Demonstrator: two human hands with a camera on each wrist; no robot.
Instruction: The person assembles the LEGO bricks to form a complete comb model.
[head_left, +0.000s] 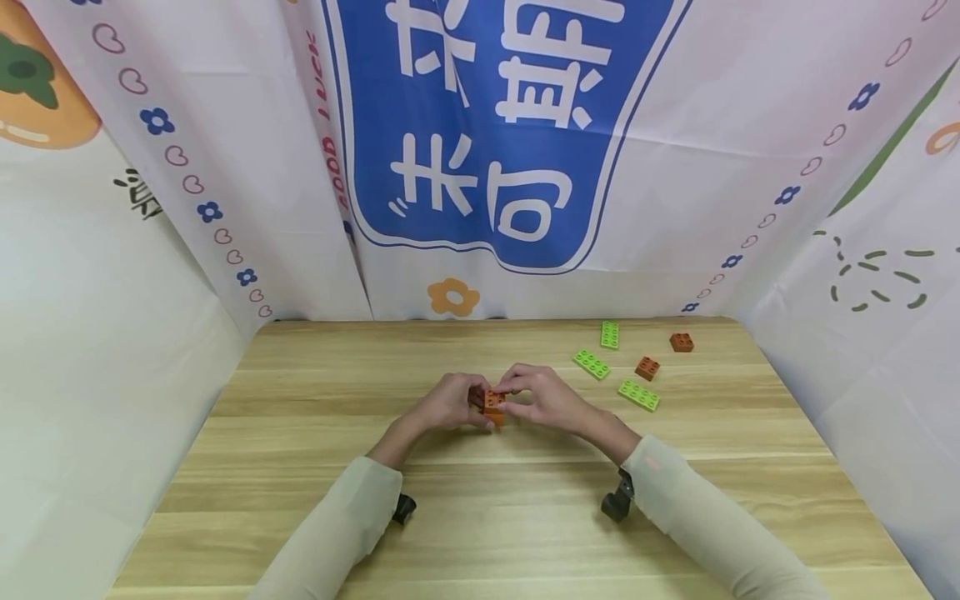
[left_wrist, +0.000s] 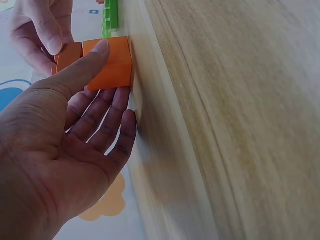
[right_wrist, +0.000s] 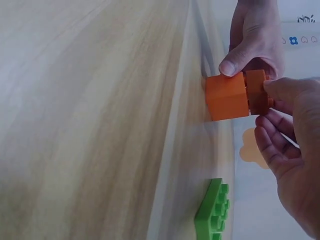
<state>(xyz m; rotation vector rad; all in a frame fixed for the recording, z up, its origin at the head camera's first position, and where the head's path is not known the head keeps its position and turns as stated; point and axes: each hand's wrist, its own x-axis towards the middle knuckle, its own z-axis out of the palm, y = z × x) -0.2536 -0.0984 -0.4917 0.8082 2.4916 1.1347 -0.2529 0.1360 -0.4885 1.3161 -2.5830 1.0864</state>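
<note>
In the head view both hands meet around a small stack of toy building bricks near the middle of the table. The left hand [head_left: 447, 402] grips a larger bright orange brick [right_wrist: 227, 97], its thumb laid along one face. Pinched between the right hand's [head_left: 551, 398] thumb and fingers is a thinner brown-orange brick [right_wrist: 257, 92] with studs on top. It sits over the orange brick's studded end, and the right wrist view shows a narrow gap between the two. The orange brick's lower end is at the tabletop; whether it touches cannot be told.
To the right on the wooden table [head_left: 510, 517] lie several green bricks, among them one long brick [head_left: 639, 395], and two brown-orange bricks, one nearer [head_left: 647, 368] and one farther [head_left: 682, 342]. A printed cloth [head_left: 675, 208] hangs behind the table's back edge.
</note>
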